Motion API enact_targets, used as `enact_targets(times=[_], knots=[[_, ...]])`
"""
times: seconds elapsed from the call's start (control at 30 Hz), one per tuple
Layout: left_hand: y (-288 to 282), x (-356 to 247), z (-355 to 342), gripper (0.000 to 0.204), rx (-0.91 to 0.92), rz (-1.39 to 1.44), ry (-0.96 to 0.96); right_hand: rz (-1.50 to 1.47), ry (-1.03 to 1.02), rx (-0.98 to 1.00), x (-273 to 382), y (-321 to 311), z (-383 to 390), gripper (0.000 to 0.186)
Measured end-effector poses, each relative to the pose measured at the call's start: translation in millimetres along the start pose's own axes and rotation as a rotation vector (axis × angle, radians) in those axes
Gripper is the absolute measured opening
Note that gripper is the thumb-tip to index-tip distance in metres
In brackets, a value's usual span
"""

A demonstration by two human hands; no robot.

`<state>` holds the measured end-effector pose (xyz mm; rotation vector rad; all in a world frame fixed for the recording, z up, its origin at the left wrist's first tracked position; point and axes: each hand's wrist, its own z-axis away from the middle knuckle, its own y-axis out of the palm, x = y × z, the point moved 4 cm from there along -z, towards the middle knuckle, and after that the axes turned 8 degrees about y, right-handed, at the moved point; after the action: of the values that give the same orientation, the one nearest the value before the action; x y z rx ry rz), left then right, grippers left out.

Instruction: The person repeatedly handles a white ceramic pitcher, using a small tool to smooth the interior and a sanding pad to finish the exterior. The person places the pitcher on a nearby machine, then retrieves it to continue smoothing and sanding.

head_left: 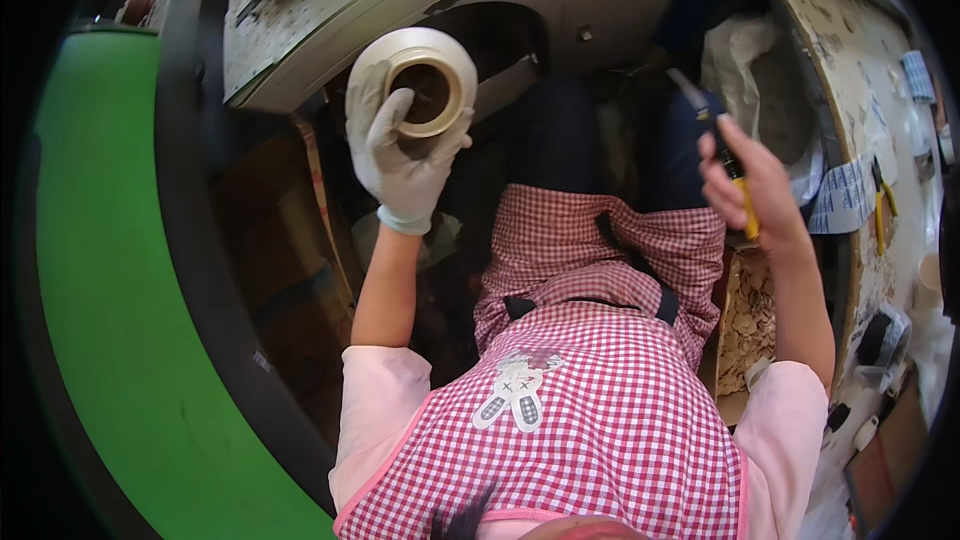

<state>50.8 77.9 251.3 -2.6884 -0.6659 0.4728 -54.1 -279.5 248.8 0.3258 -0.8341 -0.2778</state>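
My left hand (405, 165), in a pale glove, grips a round cream-coloured ring-shaped piece (452, 52) with a raised collar around a dark central hole. The thumb hooks over the collar while the other fingers reach beneath and around the rim. Away to the right, my bare right hand (752, 180) is wrapped round a black and yellow utility knife (735, 165). Its blade points up and to the left, well apart from the piece, and looks slightly blurred.
A green conveyor belt (110, 240) runs along the left. Ahead stands a pale machine bench (330, 5). On the right-hand worktable (815, 15) lie yellow-handled pliers (882, 205) and plastic bags. A box of brownish scraps (748, 315) sits below its edge.
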Motion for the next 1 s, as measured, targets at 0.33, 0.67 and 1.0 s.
enact_targets(times=[0.33, 0.67, 1.0], knots=[[-33, -10, -30, 0.018, 0.042, 0.004, -0.448, 1.582, -0.059, -1.685, 91, -353, 90, 0.039], [-4, -24, -6, 0.026, 0.003, 0.257, -0.892, 1.099, -0.536, -0.944, 24, -290, -36, 0.021], [4, -27, -16, 0.044, 0.005, 0.154, -0.912, 1.456, -0.157, -1.206, -72, -453, -214, 0.022]])
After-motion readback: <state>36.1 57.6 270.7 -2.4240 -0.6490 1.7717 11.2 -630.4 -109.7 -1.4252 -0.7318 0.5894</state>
